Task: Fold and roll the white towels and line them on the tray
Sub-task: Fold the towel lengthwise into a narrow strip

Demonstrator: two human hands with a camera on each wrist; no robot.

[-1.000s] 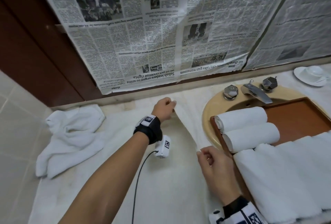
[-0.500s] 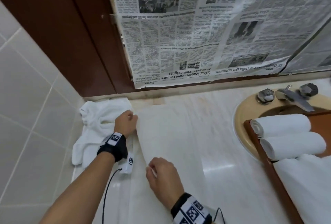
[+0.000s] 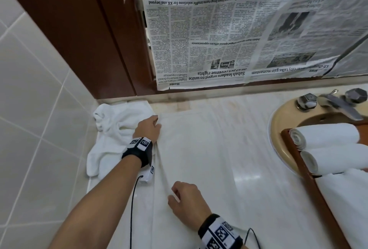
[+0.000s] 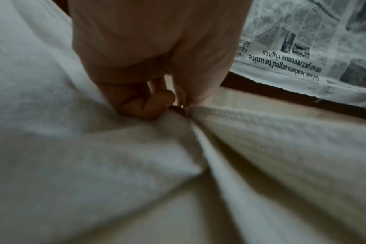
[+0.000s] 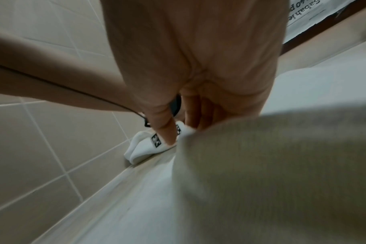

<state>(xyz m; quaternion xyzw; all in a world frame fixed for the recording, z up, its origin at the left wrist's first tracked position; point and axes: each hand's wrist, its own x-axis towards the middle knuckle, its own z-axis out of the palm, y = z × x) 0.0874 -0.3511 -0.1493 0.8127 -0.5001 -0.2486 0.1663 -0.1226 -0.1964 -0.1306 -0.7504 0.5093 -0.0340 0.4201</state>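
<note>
Far-left corner of surface (image 3: pixel 258 199): crumpled towel (image 3: pixel 111 129) in a heap. Just right of it, left hand (image 3: pixel 147 128), grip pinching far-left corner of flat towel (image 3: pixel 199 149). Right hand (image 3: pixel 189 203), grip closed on the same towel's near-left edge. Flat towel lies spread mid-surface. Right edge: tray (image 3: pixel 310 179) over sink (image 3: pixel 278 129), holding two rolled towels (image 3: pixel 326 135).
</note>
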